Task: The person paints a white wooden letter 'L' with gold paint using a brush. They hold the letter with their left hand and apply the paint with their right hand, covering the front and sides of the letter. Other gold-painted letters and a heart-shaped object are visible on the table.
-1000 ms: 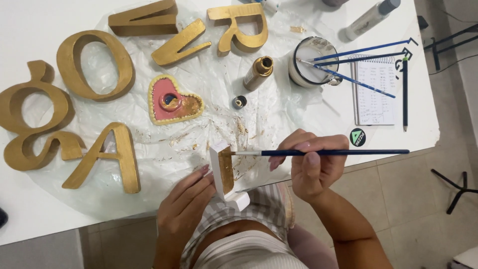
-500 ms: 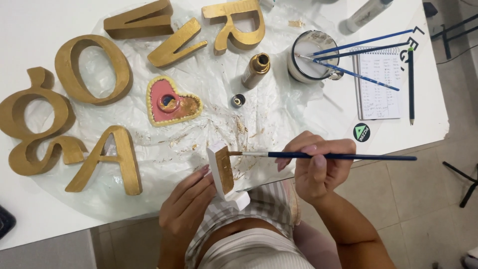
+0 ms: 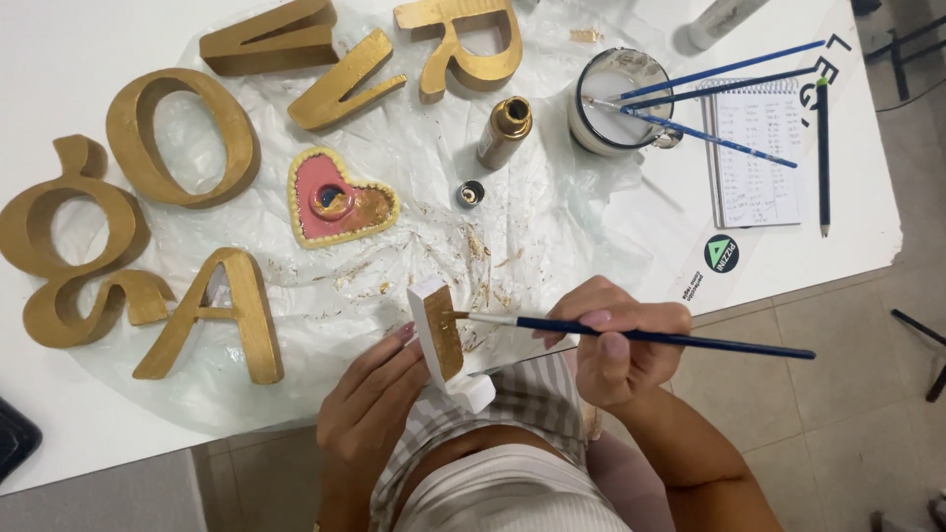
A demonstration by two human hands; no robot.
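At the bottom centre of the frame, a ribbed cream top and grey-and-white striped shorts are worn, both forearms are left bare, and pale pink polish is seen on the fingernails.

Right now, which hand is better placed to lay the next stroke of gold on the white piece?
The right hand: it grips the blue-handled brush, whose tip sits on the white piece. The left hand is busy steadying that piece at the table edge.
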